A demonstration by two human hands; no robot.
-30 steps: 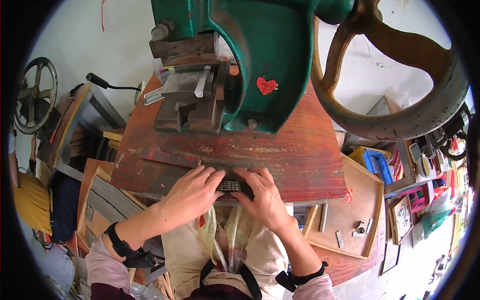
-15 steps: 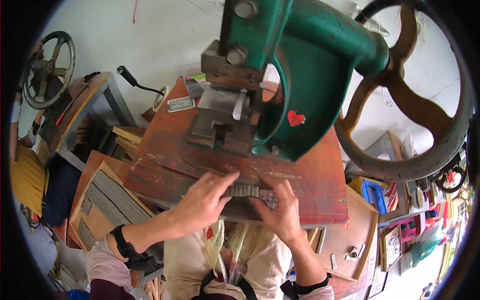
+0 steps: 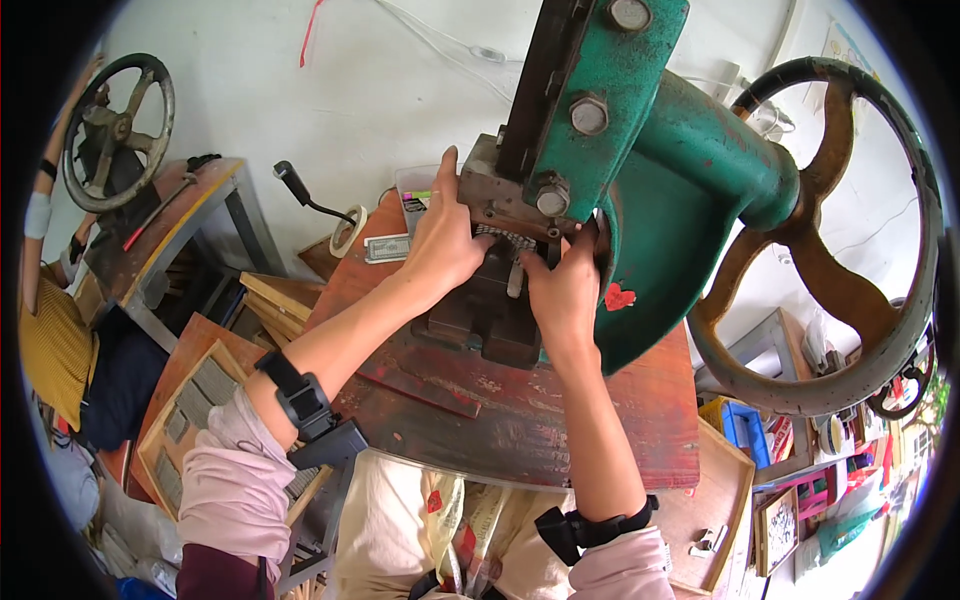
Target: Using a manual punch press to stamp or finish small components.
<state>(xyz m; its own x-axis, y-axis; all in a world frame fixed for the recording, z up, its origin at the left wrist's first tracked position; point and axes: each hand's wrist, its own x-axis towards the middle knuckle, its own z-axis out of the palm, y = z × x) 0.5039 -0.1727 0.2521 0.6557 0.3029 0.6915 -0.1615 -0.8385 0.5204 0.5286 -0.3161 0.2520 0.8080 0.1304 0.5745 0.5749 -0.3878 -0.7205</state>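
A short row of small grey ridged pieces lies under the upper block of a green hand press, on its dark metal base. My left hand holds the left end of the row. Its thumb is at the pieces, while a finger points up beside the upper block. At the right end, my right hand grips the row with thumb and fingers, close to the press frame. My fingers and the block hide part of the row. A small pale metal bar sits on the base between my thumbs.
A big handwheel stands right of the press. On the red-brown bench lies a small grey plate. Wooden trays flank the bench; the left one holds grey strips. Another person's arm is near a second handwheel.
Both hands have moved forward from the bench's front edge, carrying the row of pieces into the press under its upper block. The view has shifted, so the press appears lower and farther right.
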